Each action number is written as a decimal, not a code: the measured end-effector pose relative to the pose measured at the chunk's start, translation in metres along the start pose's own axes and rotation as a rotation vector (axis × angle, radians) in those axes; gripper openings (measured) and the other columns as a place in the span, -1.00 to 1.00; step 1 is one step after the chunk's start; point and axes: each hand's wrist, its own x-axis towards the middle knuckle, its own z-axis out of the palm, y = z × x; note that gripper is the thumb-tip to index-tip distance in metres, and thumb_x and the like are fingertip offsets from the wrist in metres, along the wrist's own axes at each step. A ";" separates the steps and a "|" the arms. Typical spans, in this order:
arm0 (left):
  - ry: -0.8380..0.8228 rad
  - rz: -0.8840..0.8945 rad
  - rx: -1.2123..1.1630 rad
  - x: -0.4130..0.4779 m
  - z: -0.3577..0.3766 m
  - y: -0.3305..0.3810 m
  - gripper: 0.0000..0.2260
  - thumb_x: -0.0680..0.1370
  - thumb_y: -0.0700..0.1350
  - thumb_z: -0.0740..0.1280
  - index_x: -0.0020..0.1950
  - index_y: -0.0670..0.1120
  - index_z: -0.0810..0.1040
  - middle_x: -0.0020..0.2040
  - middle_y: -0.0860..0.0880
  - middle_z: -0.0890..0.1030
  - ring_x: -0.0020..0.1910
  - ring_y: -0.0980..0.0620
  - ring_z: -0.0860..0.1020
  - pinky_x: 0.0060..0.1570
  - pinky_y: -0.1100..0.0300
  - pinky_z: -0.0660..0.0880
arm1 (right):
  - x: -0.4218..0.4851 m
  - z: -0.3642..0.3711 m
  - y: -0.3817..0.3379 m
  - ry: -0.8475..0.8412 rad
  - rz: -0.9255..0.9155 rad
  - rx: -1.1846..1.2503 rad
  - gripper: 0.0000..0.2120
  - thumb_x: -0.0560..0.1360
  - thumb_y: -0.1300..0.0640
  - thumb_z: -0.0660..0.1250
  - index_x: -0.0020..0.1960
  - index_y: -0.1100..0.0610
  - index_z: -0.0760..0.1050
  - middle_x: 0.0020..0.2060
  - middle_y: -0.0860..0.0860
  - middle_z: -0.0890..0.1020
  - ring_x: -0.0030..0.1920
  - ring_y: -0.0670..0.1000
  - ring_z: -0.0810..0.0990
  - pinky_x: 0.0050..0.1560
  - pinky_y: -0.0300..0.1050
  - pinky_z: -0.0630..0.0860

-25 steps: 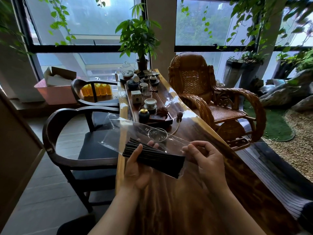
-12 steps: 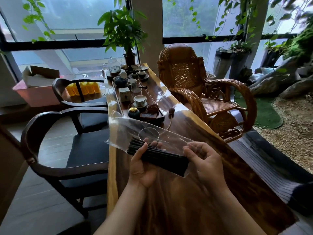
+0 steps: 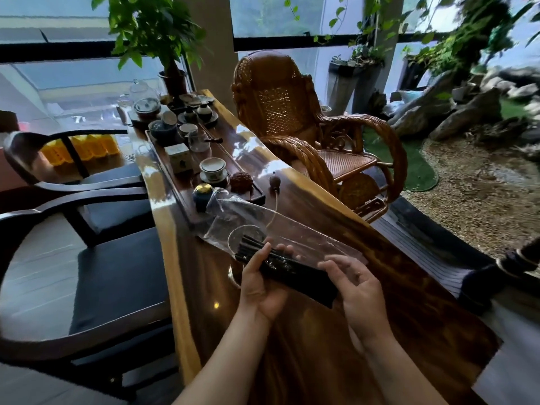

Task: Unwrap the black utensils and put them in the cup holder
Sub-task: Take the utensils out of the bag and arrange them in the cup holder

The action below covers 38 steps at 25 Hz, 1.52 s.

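A bundle of black utensils (image 3: 295,273) lies inside a clear plastic wrapper (image 3: 263,223) above the dark wooden table (image 3: 409,317). My left hand (image 3: 261,283) grips the bundle at its left part, thumb over the top. My right hand (image 3: 358,290) pinches the wrapper at the bundle's right end, fingers curled. The loose end of the wrapper sticks out up and left, toward the tea tray. A clear glass cup (image 3: 244,236) stands on the table under the wrapper, seen through the plastic.
A wooden tea tray (image 3: 257,197) with cups, a small jar (image 3: 203,195) and teapots runs along the table's far half. Two dark armchairs (image 3: 87,258) stand on the left, a wicker rocking chair (image 3: 306,135) on the right. A potted plant (image 3: 163,39) stands at the far end.
The view has swung left and closer to the table. Both hands keep the wrapped bundle; the wrapper's loose end now looks more crumpled near the tray.
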 end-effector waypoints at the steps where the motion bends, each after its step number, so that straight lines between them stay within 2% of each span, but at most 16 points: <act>1: 0.004 -0.017 0.002 0.005 0.000 0.000 -0.80 0.45 -0.18 0.45 0.06 -0.09 0.60 -0.10 -0.08 0.61 -0.07 -0.06 0.64 0.27 -0.09 0.46 | 0.000 0.003 0.002 0.019 0.000 -0.003 -0.84 0.49 -0.01 0.41 -0.01 0.03 0.69 -0.03 -0.08 0.72 -0.01 -0.07 0.72 -0.21 -0.20 0.65; 5: 0.022 -0.095 0.009 0.017 -0.003 -0.003 -0.84 0.49 -0.16 0.43 0.07 -0.08 0.58 -0.06 -0.09 0.62 0.01 -0.09 0.61 0.39 -0.11 0.36 | 0.004 0.005 0.008 0.166 -0.033 -0.106 -0.77 0.45 -0.11 0.36 -0.09 0.02 0.69 -0.07 0.00 0.73 -0.04 -0.06 0.72 -0.19 -0.26 0.63; 8: 0.016 -0.171 0.011 0.024 -0.001 -0.008 -0.89 0.55 -0.13 0.36 0.07 -0.08 0.58 -0.01 -0.11 0.64 0.07 -0.13 0.62 0.29 -0.16 0.48 | 0.009 0.002 0.007 0.261 -0.090 -0.206 -0.80 0.48 -0.12 0.36 -0.12 -0.03 0.68 -0.11 -0.06 0.74 -0.07 -0.11 0.71 -0.22 -0.25 0.64; 11: 0.024 -0.244 -0.036 0.028 -0.003 -0.014 -0.86 0.58 -0.13 0.35 0.12 -0.08 0.56 0.04 -0.14 0.65 0.06 -0.16 0.65 0.17 -0.18 0.57 | 0.013 -0.003 0.004 0.298 -0.143 -0.291 -0.85 0.56 -0.04 0.35 -0.12 -0.08 0.67 -0.12 -0.12 0.73 -0.08 -0.14 0.70 -0.13 -0.14 0.64; 13: 0.033 -0.285 -0.077 0.028 -0.005 -0.019 -0.84 0.57 -0.12 0.36 0.14 -0.09 0.55 0.06 -0.15 0.64 0.07 -0.16 0.65 0.22 -0.18 0.55 | 0.014 -0.006 0.001 0.302 -0.166 -0.334 -0.85 0.57 -0.02 0.35 -0.12 -0.09 0.67 -0.12 -0.13 0.72 -0.08 -0.15 0.69 -0.12 -0.10 0.64; 15: 0.051 -0.303 -0.089 0.030 -0.006 -0.022 -0.82 0.56 -0.11 0.36 0.15 -0.09 0.52 0.08 -0.15 0.63 0.08 -0.15 0.63 0.38 -0.20 0.41 | 0.016 -0.007 -0.002 0.297 -0.187 -0.356 -0.86 0.57 -0.01 0.35 -0.12 -0.09 0.66 -0.12 -0.14 0.72 -0.08 -0.15 0.68 -0.13 -0.10 0.64; 17: 0.069 -0.294 -0.091 0.032 -0.006 -0.024 -0.81 0.55 -0.10 0.36 0.14 -0.10 0.52 0.07 -0.15 0.62 0.08 -0.15 0.62 0.47 -0.19 0.31 | 0.019 -0.006 -0.006 0.280 -0.212 -0.381 -0.86 0.57 0.01 0.35 -0.12 -0.10 0.66 -0.12 -0.14 0.72 -0.08 -0.16 0.69 -0.16 -0.18 0.63; 19: 0.077 -0.289 -0.111 0.034 -0.006 -0.024 -0.78 0.55 -0.09 0.36 0.18 -0.11 0.51 0.08 -0.16 0.61 0.09 -0.15 0.61 0.48 -0.19 0.28 | 0.022 -0.002 -0.012 0.258 -0.242 -0.414 -0.86 0.58 0.01 0.34 -0.11 -0.11 0.65 -0.12 -0.16 0.71 -0.08 -0.17 0.68 -0.25 -0.27 0.62; 21: 0.080 -0.292 -0.155 0.037 -0.006 -0.024 -0.75 0.55 -0.09 0.36 0.20 -0.11 0.49 0.09 -0.16 0.60 0.11 -0.15 0.60 0.50 -0.19 0.26 | 0.026 0.002 -0.019 0.241 -0.270 -0.452 -0.87 0.56 -0.05 0.32 -0.10 -0.13 0.64 -0.11 -0.20 0.70 -0.07 -0.20 0.67 -0.25 -0.32 0.60; 25: 0.098 -0.305 -0.178 0.040 -0.008 -0.026 -0.65 0.55 -0.06 0.36 0.29 -0.14 0.45 0.14 -0.16 0.56 0.29 -0.13 0.48 0.53 -0.15 0.22 | 0.038 0.009 -0.030 0.203 -0.327 -0.503 -0.77 0.52 -0.21 0.25 -0.06 -0.12 0.62 -0.11 -0.18 0.71 -0.09 -0.18 0.68 -0.20 -0.25 0.61; 28: 0.105 -0.333 -0.153 0.042 -0.009 -0.025 -0.50 0.53 -0.02 0.40 0.41 -0.17 0.41 0.31 -0.15 0.50 0.44 -0.12 0.39 0.51 -0.11 0.27 | 0.046 0.014 -0.034 0.180 -0.360 -0.528 -0.77 0.53 -0.20 0.25 -0.05 -0.11 0.62 -0.11 -0.18 0.71 -0.09 -0.17 0.69 -0.21 -0.26 0.62; 31: 0.114 -0.321 -0.129 0.043 -0.011 -0.020 -0.37 0.53 0.02 0.40 0.55 -0.15 0.33 0.51 -0.16 0.38 0.50 -0.16 0.36 0.36 -0.13 0.43 | 0.051 0.018 -0.036 0.164 -0.386 -0.555 -0.81 0.56 -0.14 0.27 -0.06 -0.11 0.62 -0.12 -0.17 0.71 -0.10 -0.17 0.69 -0.20 -0.32 0.61; 33: 0.117 -0.318 -0.088 0.042 -0.012 -0.018 -0.36 0.53 0.06 0.41 0.54 -0.15 0.36 0.52 -0.17 0.40 0.45 -0.21 0.42 0.30 -0.11 0.47 | 0.054 0.021 -0.038 0.161 -0.390 -0.572 -0.82 0.58 -0.11 0.28 -0.07 -0.09 0.62 -0.13 -0.17 0.70 -0.12 -0.16 0.69 -0.21 -0.27 0.63; 38: 0.128 -0.304 -0.025 0.037 -0.010 -0.012 -0.44 0.55 0.13 0.38 0.45 -0.15 0.47 0.36 -0.27 0.57 0.36 -0.25 0.50 0.39 -0.11 0.41 | 0.063 0.033 -0.051 0.120 -0.431 -0.616 -0.78 0.60 -0.10 0.27 -0.02 -0.02 0.63 -0.17 -0.12 0.71 -0.13 -0.13 0.71 -0.18 -0.13 0.69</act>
